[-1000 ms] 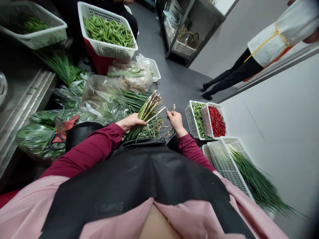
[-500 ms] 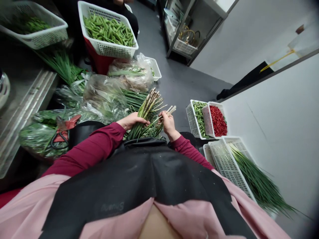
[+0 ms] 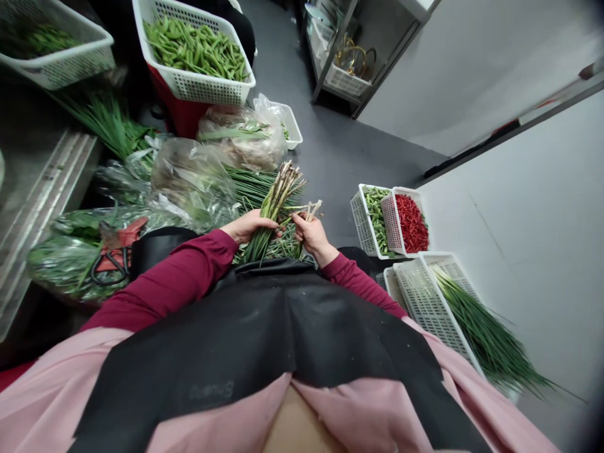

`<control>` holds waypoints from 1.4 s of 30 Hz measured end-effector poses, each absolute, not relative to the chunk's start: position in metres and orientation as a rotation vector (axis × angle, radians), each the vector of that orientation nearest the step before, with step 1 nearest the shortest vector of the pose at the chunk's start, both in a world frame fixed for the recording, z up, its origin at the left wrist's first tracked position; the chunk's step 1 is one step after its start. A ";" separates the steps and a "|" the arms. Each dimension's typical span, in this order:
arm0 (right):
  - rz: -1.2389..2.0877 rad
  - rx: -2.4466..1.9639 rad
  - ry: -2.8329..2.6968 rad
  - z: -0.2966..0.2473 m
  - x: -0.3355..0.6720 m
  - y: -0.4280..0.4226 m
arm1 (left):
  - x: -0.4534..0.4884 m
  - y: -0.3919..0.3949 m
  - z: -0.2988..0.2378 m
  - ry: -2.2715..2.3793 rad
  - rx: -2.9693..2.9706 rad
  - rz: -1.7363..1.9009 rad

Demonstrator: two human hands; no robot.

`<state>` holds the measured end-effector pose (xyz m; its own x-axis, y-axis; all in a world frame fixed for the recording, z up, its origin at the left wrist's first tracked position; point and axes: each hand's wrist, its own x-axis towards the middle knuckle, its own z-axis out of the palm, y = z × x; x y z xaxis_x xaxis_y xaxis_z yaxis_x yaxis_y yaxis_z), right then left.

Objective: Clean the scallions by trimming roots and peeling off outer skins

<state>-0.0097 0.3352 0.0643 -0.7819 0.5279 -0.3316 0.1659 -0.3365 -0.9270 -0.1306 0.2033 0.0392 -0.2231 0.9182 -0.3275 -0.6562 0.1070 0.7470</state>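
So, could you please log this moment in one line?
left hand: gripping green stalk bunch | right hand: holding pale stalks | red chilies: in white basket

Green peppers [image 3: 195, 49] fill 1 white basket [image 3: 207, 89]; red chillies [image 3: 412, 223] fill a 2nd basket [image 3: 391, 220] near the pale wall [image 3: 514, 201]. A metal rack [image 3: 335, 50] on the grey floor [image 3: 340, 141] holds a 3rd basket [image 3: 346, 82].

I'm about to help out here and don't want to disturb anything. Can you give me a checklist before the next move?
1. Left hand gripping the larger green bunch: ok.
2. Right hand gripping the pale-ended stalks: ok.
3. Red peppers inside their basket: ok.
4. Long green leaves kept within their crate: not ok, overhanging.
5. Roots fully cleaned: cannot tell, too small.
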 end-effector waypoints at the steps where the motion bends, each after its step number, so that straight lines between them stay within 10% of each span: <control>1: 2.254 -0.882 -1.632 0.063 -0.008 0.337 | -0.131 0.204 0.040 1.021 0.341 1.521; 16: 1.560 -0.998 -1.874 0.057 0.001 0.375 | -0.137 0.209 0.043 1.278 0.298 1.675; 42: 1.948 -0.891 -1.561 0.068 -0.010 0.360 | -0.126 0.204 0.048 1.286 0.410 1.534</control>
<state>-0.0103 0.3600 0.0682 -0.6692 0.7190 -0.1875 0.0259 -0.2296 -0.9729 -0.1255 0.2039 0.0475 -0.3963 0.8522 -0.3416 -0.4848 0.1217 0.8661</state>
